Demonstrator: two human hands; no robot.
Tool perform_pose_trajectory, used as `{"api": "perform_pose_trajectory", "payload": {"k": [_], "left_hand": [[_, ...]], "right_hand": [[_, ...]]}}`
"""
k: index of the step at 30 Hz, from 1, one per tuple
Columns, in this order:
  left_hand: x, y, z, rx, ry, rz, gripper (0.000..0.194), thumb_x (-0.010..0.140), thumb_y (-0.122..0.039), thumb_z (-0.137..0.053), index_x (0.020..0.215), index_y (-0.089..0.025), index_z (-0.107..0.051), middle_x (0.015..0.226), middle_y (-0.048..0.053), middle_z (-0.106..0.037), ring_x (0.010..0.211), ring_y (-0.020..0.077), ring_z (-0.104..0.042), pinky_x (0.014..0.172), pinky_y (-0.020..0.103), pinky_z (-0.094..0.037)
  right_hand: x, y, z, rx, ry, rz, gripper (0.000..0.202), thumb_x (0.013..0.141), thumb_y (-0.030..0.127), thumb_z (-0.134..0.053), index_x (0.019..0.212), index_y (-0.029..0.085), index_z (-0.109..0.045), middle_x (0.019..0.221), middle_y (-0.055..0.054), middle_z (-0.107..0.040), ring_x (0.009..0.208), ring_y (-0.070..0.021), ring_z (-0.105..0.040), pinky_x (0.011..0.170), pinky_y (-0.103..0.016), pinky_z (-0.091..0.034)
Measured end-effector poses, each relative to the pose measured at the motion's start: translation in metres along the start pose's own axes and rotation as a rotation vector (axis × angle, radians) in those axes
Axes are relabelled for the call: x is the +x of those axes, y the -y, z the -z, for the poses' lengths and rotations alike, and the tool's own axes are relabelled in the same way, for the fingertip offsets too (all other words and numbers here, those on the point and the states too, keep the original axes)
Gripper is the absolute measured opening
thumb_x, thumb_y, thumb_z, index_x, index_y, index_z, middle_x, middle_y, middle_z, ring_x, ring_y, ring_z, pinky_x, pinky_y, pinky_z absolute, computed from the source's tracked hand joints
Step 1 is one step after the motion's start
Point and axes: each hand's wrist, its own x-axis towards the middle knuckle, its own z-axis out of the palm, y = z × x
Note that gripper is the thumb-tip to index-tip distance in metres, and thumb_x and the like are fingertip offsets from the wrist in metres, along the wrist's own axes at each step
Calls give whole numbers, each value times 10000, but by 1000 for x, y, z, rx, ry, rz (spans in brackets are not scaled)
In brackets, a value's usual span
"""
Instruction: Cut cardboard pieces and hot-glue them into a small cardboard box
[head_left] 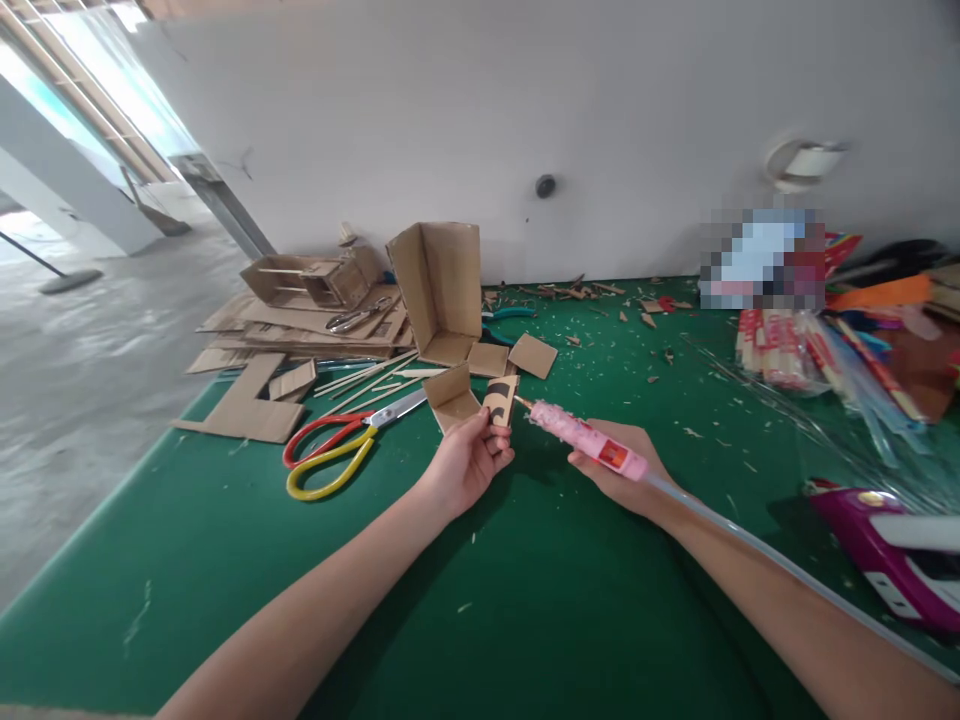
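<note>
My left hand (466,462) pinches a small cardboard piece (499,400) with black print, held upright above the green table. In my right hand (626,465) is a pink glue gun (577,436), its tip at the right edge of that piece; a long clear glue stick (772,555) runs out of its back. Just behind my left fingers is a small folded cardboard piece (451,396). Farther back stands a taller folded cardboard corner (439,285), with two small cardboard squares (533,355) beside it. Scissors (352,445) with red and yellow handles lie left of my left hand.
Stacked cardboard (322,330) and thin wooden sticks (367,380) lie at the back left. Teal-handled pliers (512,313) and cardboard scraps are near the wall (450,120). Red-wrapped bundles (776,348) and a purple tool (881,550) occupy the right of the green table (480,620).
</note>
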Motion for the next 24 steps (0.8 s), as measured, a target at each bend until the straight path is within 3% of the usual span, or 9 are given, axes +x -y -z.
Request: {"api": "perform_pose_trajectory", "payload": {"k": [16, 24], "left_hand": [[1, 2, 1, -54, 25, 43, 188, 938, -164, -422, 792, -116, -530, 584, -25, -499, 442, 43, -443, 496, 180, -436], [2, 4, 1, -8, -16, 22, 250, 946, -174, -415, 722, -118, -510, 571, -21, -506, 431, 39, -427, 491, 189, -434]], "right_hand": [[0, -7, 1, -3, -2, 77, 332, 871, 394, -529, 618, 208, -422, 557, 29, -461, 475, -97, -412, 462, -235, -286], [-1, -6, 0, 29, 3, 0, 314, 868, 431, -554, 661, 204, -489, 591, 16, -512, 505, -108, -450, 474, -238, -324]]}}
